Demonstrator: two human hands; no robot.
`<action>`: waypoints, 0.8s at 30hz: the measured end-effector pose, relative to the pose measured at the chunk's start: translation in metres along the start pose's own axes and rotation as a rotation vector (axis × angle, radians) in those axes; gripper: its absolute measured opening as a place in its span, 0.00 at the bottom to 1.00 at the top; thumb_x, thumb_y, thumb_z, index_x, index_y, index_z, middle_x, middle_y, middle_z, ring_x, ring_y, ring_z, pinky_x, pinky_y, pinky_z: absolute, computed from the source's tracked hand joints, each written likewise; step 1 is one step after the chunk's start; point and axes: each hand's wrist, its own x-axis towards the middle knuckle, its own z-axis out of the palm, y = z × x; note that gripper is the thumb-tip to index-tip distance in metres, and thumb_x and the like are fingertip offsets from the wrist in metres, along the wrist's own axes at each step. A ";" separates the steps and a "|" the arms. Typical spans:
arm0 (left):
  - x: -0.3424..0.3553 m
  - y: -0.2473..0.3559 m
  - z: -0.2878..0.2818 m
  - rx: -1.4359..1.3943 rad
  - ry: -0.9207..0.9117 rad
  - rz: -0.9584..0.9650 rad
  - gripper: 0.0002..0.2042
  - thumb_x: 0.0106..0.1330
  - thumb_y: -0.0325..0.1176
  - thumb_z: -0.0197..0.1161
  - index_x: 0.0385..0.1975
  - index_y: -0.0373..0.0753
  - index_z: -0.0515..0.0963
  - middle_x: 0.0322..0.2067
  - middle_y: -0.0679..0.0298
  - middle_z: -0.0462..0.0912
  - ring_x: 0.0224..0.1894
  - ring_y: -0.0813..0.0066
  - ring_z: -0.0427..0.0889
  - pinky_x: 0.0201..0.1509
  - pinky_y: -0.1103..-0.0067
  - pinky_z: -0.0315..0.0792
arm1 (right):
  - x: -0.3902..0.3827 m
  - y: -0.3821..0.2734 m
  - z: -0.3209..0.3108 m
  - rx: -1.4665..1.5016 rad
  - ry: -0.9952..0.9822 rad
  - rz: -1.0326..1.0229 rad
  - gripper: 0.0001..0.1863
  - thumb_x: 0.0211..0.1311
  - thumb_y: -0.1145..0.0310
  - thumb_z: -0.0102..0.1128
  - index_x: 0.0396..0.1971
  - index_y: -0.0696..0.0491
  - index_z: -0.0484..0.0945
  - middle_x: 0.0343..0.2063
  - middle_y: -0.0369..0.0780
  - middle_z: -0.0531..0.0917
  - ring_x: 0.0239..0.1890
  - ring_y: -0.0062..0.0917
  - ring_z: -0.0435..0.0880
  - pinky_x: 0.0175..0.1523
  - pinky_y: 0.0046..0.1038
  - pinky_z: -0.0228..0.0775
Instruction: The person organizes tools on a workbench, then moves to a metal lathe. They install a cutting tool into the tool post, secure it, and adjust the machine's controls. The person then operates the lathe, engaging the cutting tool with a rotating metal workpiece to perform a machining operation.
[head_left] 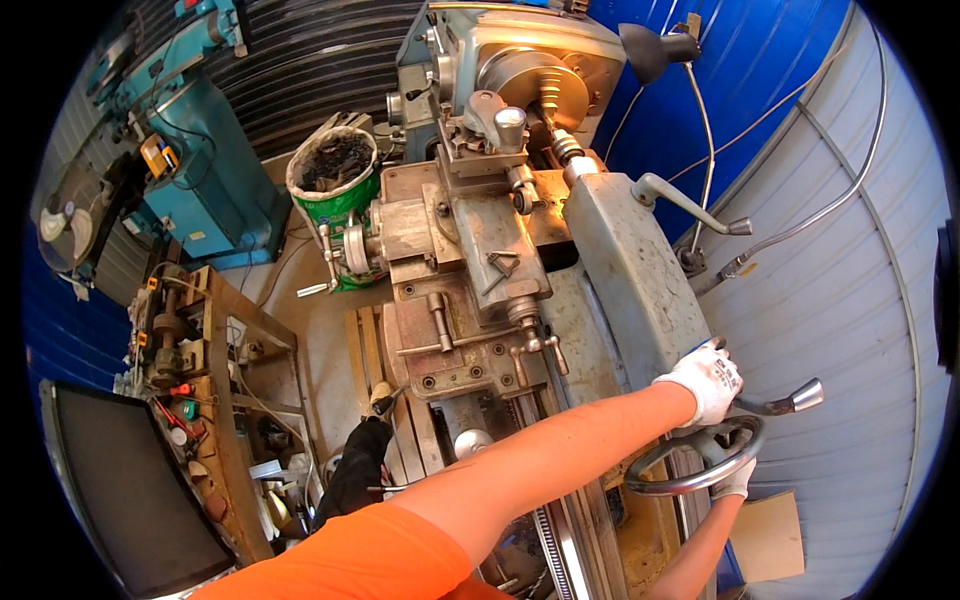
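My left hand (pixel 708 383), in a white glove, is at the rear end of the lathe's grey tailstock (pixel 640 270). Its fingers are curled, and what they close on is hidden. Just below it, my right hand (pixel 735 480), also gloved, grips the rim of the tailstock handwheel (pixel 690 484); the wheel partly covers its fingers. A curved lever (pixel 780 402) with a metal knob sticks out beside the wheel. From the tailstock's front, a chuck with a tool (pixel 566 148) points at the lit, stepped workpiece (pixel 549 92) in the spindle chuck (pixel 525 85).
Left of the tailstock is the carriage with its tool post (pixel 490 125) and cross-slide handle (pixel 345 250). A chip-filled green bin (pixel 335 205), a teal machine (pixel 215 150), a cluttered workbench (pixel 215 330) and a dark screen (pixel 130 490) stand further left. A black lamp (pixel 655 50) overhangs the lathe.
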 end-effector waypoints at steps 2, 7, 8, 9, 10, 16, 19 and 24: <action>0.000 0.000 -0.001 -0.007 -0.011 0.001 0.18 0.60 0.44 0.57 0.43 0.41 0.82 0.45 0.57 0.83 0.57 0.62 0.75 0.73 0.66 0.52 | -0.002 0.000 0.002 0.161 0.005 0.063 0.23 0.51 0.73 0.68 0.48 0.57 0.72 0.45 0.37 0.79 0.43 0.27 0.78 0.48 0.30 0.74; -0.001 -0.004 0.001 -0.059 0.035 0.020 0.18 0.59 0.46 0.58 0.42 0.40 0.82 0.45 0.57 0.82 0.57 0.61 0.74 0.73 0.66 0.52 | -0.003 0.017 0.003 1.023 0.086 0.421 0.30 0.50 0.73 0.67 0.56 0.59 0.70 0.50 0.42 0.78 0.49 0.28 0.78 0.54 0.31 0.72; -0.002 -0.004 0.002 -0.054 0.058 0.019 0.19 0.59 0.46 0.59 0.42 0.40 0.82 0.45 0.57 0.82 0.57 0.61 0.75 0.73 0.66 0.52 | 0.000 0.019 0.004 0.748 0.095 0.344 0.32 0.49 0.73 0.68 0.56 0.59 0.69 0.51 0.42 0.78 0.50 0.28 0.77 0.56 0.32 0.71; -0.002 -0.004 0.002 -0.049 0.080 0.018 0.19 0.58 0.47 0.59 0.42 0.40 0.82 0.44 0.56 0.82 0.57 0.61 0.75 0.73 0.65 0.51 | 0.002 0.019 0.007 0.473 0.103 0.265 0.33 0.48 0.72 0.69 0.57 0.60 0.68 0.51 0.43 0.78 0.51 0.28 0.77 0.58 0.32 0.69; -0.003 -0.005 0.003 -0.043 0.102 0.020 0.20 0.58 0.47 0.59 0.42 0.39 0.82 0.44 0.56 0.82 0.56 0.61 0.75 0.73 0.65 0.51 | 0.004 0.020 0.008 0.199 0.109 0.185 0.35 0.47 0.72 0.70 0.58 0.61 0.67 0.52 0.44 0.77 0.51 0.28 0.76 0.60 0.32 0.68; -0.014 -0.023 -0.008 0.004 0.053 0.130 0.21 0.55 0.46 0.59 0.45 0.40 0.80 0.47 0.55 0.80 0.58 0.58 0.72 0.73 0.60 0.48 | -0.023 0.024 0.014 0.669 0.231 0.271 0.34 0.53 0.70 0.64 0.62 0.60 0.64 0.56 0.44 0.74 0.55 0.30 0.74 0.63 0.32 0.64; -0.011 -0.025 -0.019 0.004 -0.010 0.114 0.21 0.54 0.46 0.60 0.46 0.41 0.80 0.46 0.58 0.80 0.57 0.60 0.72 0.73 0.56 0.46 | -0.031 0.005 0.018 0.578 0.306 0.295 0.34 0.55 0.69 0.63 0.62 0.60 0.63 0.57 0.44 0.73 0.56 0.30 0.73 0.64 0.32 0.63; -0.001 -0.024 -0.009 -0.052 0.008 0.093 0.16 0.60 0.39 0.54 0.44 0.41 0.81 0.45 0.59 0.80 0.56 0.60 0.74 0.74 0.55 0.46 | -0.042 -0.022 0.021 0.525 0.384 0.328 0.34 0.57 0.66 0.60 0.63 0.59 0.62 0.59 0.44 0.71 0.58 0.30 0.71 0.65 0.32 0.60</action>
